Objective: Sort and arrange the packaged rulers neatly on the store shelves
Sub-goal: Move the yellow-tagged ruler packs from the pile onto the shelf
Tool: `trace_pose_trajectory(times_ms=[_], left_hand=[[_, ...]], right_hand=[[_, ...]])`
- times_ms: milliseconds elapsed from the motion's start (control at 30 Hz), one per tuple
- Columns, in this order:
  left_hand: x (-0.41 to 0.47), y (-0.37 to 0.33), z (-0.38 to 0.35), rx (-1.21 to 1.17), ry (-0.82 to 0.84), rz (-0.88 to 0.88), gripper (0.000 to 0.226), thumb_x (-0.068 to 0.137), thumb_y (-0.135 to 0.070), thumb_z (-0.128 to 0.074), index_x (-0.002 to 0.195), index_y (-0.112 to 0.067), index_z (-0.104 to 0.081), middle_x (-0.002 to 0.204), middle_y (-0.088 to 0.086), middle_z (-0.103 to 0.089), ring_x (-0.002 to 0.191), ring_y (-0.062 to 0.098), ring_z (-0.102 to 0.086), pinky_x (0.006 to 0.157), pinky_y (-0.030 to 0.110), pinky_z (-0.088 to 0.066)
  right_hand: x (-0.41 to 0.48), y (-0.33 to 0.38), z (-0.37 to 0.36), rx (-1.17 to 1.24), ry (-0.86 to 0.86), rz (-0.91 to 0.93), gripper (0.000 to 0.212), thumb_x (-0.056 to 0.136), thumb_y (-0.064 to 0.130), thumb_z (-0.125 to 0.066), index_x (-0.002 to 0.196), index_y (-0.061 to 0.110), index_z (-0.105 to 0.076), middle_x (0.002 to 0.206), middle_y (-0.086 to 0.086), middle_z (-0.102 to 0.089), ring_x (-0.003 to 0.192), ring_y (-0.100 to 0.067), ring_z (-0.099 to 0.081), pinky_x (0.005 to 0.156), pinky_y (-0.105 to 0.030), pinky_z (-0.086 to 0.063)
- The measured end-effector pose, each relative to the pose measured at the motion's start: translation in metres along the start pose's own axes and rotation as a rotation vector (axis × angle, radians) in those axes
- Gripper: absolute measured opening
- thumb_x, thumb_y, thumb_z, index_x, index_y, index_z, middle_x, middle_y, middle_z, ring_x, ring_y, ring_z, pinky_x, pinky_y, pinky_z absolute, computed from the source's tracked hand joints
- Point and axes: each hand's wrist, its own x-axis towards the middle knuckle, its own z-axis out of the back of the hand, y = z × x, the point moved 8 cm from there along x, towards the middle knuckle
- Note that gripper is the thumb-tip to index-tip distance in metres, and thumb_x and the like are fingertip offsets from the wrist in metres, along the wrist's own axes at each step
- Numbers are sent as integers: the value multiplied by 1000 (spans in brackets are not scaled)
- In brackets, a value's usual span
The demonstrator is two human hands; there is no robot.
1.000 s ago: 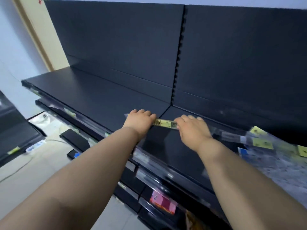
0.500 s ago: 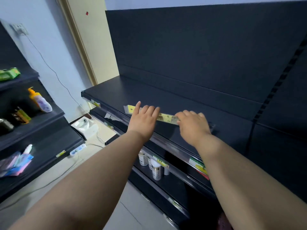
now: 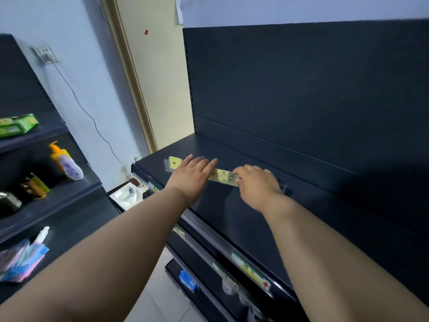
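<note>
Spanning the matte shelf (image 3: 255,217) lies a long, clear-sleeved yellow ruler (image 3: 222,177).

Showing yellow with black tick marks on the packaged ruler (image 3: 223,176), reading matte black across the shelf (image 3: 232,205), showing green on a pack (image 3: 17,125), orange pump and purple label on a bottle (image 3: 67,165)

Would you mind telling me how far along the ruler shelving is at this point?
Done: one packaged ruler lies on the dark shelf. In hand: left hand presses it flat, right hand holds its other end. Left: aligning it; no other rulers visible here.
</note>
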Motion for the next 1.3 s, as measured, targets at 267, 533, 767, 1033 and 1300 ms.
trace_pose_trajectory(times_ms=[267, 533, 767, 1033, 1300], left_hand=[[69, 77, -44, -44, 36, -41, 53, 95, -24, -51, 142, -21, -27, 137, 2, -45, 129, 23, -40, 114, 35, -19], [129, 131, -96, -86, 138, -201, 38, 94, -14, -47, 130, -19, -37, 124, 4, -45, 120, 25, -44, 100, 34, -34], [169, 155, -138, -169, 184, -354, 48, 93, -13, -43, 140, -19, -34, 134, 6, -40, 124, 26, -38, 102, 33, -32], [178, 129, -182, -383, 375, -444, 58, 103, -34, -24, 152, -15, 0, 160, 3, -3, 146, 22, -3, 119, 35, -3], [186, 124, -193, -376, 390, -514, 54, 103, -38, -13, 152, -23, 6, 159, -4, 10, 146, 13, 12, 118, 36, 6]], right_hand=[[86, 12, -33, 32, 108, -66, 31, 99, 23, -37, 128, 22, -48, 122, 1, -55, 113, -21, -50, 97, -38, -36], [160, 25, -68, 78, 190, -251, 29, 99, 24, -38, 127, 24, -45, 124, 0, -58, 109, -23, -54, 96, -39, -36], [197, 33, -98, 139, 265, -399, 25, 98, 23, -37, 121, 24, -44, 125, -3, -57, 109, -25, -55, 95, -39, -34], [198, 28, -126, -8, 266, -523, 57, 100, 39, -30, 151, 22, -11, 159, 2, -11, 144, -19, -14, 115, -41, -12], [189, 36, -152, 37, 420, -597, 60, 100, 49, -13, 150, 26, 9, 158, 5, 17, 144, -11, 18, 116, -43, 15]])
